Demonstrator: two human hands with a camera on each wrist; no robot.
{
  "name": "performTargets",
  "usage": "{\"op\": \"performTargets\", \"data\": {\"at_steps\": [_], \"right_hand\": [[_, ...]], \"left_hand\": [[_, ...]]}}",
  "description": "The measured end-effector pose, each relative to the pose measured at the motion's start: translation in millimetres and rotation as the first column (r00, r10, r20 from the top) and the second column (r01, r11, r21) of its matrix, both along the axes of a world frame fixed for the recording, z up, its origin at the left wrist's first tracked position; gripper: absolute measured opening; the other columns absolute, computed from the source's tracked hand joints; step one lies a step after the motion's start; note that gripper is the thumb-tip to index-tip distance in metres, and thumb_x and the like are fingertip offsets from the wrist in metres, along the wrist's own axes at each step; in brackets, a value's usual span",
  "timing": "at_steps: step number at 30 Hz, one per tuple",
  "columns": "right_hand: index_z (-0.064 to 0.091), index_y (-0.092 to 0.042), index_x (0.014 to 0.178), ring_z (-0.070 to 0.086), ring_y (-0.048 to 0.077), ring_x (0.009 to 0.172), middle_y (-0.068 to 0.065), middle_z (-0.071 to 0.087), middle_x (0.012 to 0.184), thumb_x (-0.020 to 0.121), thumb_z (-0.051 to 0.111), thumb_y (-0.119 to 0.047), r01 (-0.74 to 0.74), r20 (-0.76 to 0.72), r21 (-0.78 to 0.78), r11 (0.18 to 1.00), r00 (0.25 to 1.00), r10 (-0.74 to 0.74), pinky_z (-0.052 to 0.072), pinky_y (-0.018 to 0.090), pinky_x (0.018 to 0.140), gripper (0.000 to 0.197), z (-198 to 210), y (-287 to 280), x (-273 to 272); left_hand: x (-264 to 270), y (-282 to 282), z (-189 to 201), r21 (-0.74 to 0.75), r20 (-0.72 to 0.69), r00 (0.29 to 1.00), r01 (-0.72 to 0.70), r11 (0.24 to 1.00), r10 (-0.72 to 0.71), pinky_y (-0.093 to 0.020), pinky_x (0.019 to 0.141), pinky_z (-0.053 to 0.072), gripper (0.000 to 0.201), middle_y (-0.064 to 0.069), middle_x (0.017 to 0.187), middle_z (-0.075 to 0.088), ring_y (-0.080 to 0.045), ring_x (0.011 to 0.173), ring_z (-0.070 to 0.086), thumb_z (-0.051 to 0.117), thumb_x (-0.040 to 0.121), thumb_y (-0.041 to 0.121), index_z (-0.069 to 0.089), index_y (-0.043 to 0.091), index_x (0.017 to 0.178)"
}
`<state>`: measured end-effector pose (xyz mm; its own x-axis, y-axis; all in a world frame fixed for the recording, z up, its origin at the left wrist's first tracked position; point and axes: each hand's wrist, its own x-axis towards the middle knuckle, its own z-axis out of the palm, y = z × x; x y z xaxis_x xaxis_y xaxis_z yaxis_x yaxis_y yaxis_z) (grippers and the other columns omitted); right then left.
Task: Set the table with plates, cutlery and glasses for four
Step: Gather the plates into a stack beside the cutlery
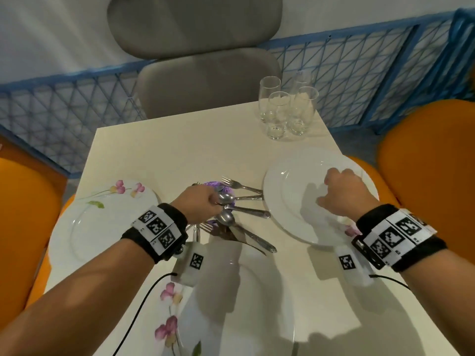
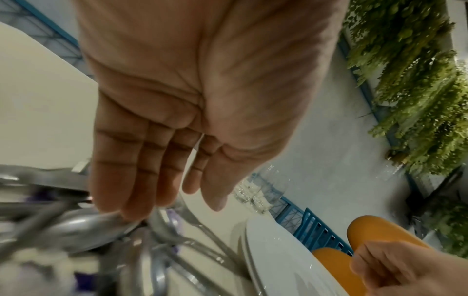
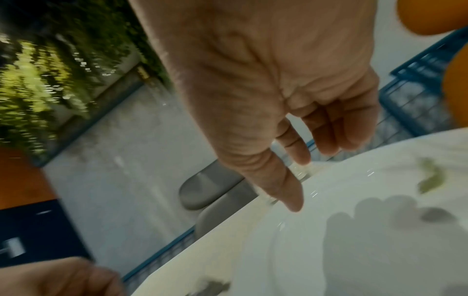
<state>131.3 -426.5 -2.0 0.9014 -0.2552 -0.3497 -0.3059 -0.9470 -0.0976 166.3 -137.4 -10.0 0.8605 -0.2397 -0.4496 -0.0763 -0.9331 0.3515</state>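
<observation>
A pile of spoons, forks and knives [image 1: 239,211] lies mid-table on something purple. My left hand [image 1: 205,201] reaches onto it; in the left wrist view its fingers [image 2: 131,180] are nearly straight, with the tips resting on a spoon bowl [image 2: 83,226]. My right hand [image 1: 339,194] hovers over a white plate [image 1: 288,188] at the right, fingers loosely bent and holding nothing [image 3: 311,176]. A pink flower shows under that plate's near rim, as of a second plate below. A floral plate [image 1: 84,227] sits at the left, another [image 1: 257,317] at the near edge. Several glasses [image 1: 285,109] stand at the back right.
A grey chair [image 1: 205,80] stands at the far side and orange chairs [image 1: 431,155] at both sides. A blue mesh fence [image 1: 359,68] runs behind the table. Bare table top [image 1: 180,150] lies between the cutlery and the far edge. Cables trail from my wrists.
</observation>
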Motion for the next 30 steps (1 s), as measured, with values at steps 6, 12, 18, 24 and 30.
{"op": "performTargets", "data": {"at_steps": [6, 12, 18, 24, 30], "right_hand": [[0.047, -0.012, 0.124, 0.05, 0.017, 0.097, 0.006, 0.056, 0.12, 0.087, 0.06, -0.05, -0.148, -0.267, 0.274, 0.95, 0.938, 0.223, 0.04, 0.026, 0.077, 0.055, -17, 67, -76], [0.031, -0.012, 0.122, 0.061, 0.014, 0.064, 0.004, 0.053, 0.102, 0.077, 0.072, -0.046, 0.156, -0.466, 0.512, 0.844, 0.877, 0.12, 0.049, 0.025, 0.052, 0.069, -50, 85, -148], [0.02, -0.015, 0.114, 0.05, 0.022, 0.043, 0.019, 0.053, 0.071, 0.079, 0.066, -0.004, 0.49, -0.618, 0.622, 0.611, 0.786, -0.002, 0.046, 0.034, 0.049, 0.059, -63, 92, -183], [0.016, -0.017, 0.118, 0.059, 0.03, 0.051, 0.019, 0.047, 0.1, 0.084, 0.056, -0.005, 0.483, -0.55, 0.629, 0.61, 0.83, -0.09, 0.055, 0.046, 0.065, 0.054, -69, 100, -187], [0.029, -0.014, 0.118, 0.064, 0.033, 0.062, 0.018, 0.049, 0.106, 0.087, 0.057, -0.011, 0.425, -0.444, 0.644, 0.636, 0.885, -0.142, 0.058, 0.052, 0.067, 0.042, -52, 89, -178]], "left_hand": [[-53, 61, -22, 0.126, -0.092, 0.993, 0.08, 0.989, -0.068, -0.023, 0.081, 0.043, 0.032, 0.002, 0.104, 0.061, -0.012, 0.091, 0.053, 0.057, 0.091, 0.037, 0.058, 0.018, 0.116], [-93, 90, -43, 0.087, -0.206, 0.979, 0.031, 0.996, -0.013, -0.022, 0.08, 0.044, 0.041, 0.001, 0.098, 0.058, -0.017, 0.097, 0.057, 0.057, 0.09, 0.034, 0.048, 0.01, 0.122], [-95, 95, -56, -0.027, -0.201, 0.979, -0.015, 1.0, 0.01, -0.009, 0.051, 0.039, 0.04, -0.003, 0.111, 0.065, -0.008, 0.077, 0.056, 0.056, 0.09, 0.027, 0.041, 0.019, 0.127], [-96, 91, -62, -0.092, -0.189, 0.981, 0.014, 0.996, -0.031, -0.014, 0.054, 0.042, 0.02, 0.004, 0.077, 0.054, -0.013, 0.069, 0.054, 0.053, 0.088, 0.007, 0.042, 0.016, 0.102], [-91, 93, -56, -0.133, -0.2, 0.98, -0.032, 0.991, 0.004, -0.021, 0.062, 0.049, 0.02, 0.001, 0.086, 0.06, -0.012, 0.074, 0.056, 0.057, 0.085, 0.009, 0.049, 0.014, 0.102]]}}
